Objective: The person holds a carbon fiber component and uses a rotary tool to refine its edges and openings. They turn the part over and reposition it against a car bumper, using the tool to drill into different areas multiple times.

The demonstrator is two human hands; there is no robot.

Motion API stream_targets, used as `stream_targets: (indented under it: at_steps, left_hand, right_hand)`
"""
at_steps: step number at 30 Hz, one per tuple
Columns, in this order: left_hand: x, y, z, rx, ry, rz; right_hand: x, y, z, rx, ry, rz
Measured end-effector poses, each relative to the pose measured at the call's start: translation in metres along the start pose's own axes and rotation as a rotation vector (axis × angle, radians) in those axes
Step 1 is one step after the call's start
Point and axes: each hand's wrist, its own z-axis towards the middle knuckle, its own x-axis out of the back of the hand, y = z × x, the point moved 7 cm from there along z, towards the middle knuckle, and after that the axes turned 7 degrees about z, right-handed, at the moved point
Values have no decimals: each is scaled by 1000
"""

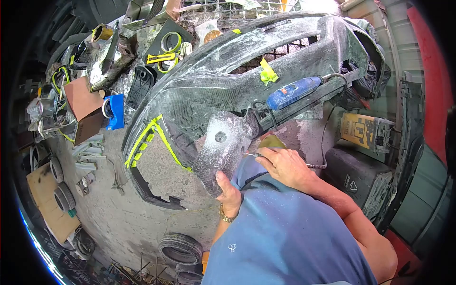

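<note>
My left hand [230, 194], with a gold watch at the wrist, grips the lower edge of a dark, dust-covered panel [216, 159], thumb on top and fingers hidden beneath. The panel has a round recess and lies against a large bumper [190, 102]. In my right hand [287, 167], a thin rotary tool handpiece [253, 155] is pinched, its tip at the panel's right edge. A flexible shaft [317, 166] comes out behind that hand. The blue rotary tool body [293, 92] lies on the bumper, with white dust on it.
Yellow-green tape [152, 126] marks the bumper's left end. Tape rolls [171, 42] and a yellow cutter [160, 58] lie behind it. A cardboard box [83, 109] and a blue tape dispenser [114, 111] stand left. Tyres [180, 248] lie on the floor; a black case [356, 175] stands right.
</note>
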Motion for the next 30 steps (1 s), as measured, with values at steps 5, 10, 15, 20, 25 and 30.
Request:
stream_targets:
  at_steps: [5, 10, 15, 20, 25, 30]
  left_hand:
    - [0, 2, 1, -12, 21, 25]
    - [0, -4, -1, 30, 10, -34]
    - [6, -19, -6, 89, 22, -24]
    - [4, -12, -4, 53, 23, -27]
    - [8, -23, -8, 96, 23, 2]
    - [9, -22, -8, 77, 25, -16]
  right_hand:
    - [2, 2, 1, -37, 7, 41]
    - [-8, 4, -1, -31, -46, 4]
    - [-9, 6, -1, -43, -60, 44]
    - [-9, 4, -1, -45, -50, 42]
    - [-13, 5, -2, -7, -70, 130]
    - [-7, 5, -1, -94, -86, 166]
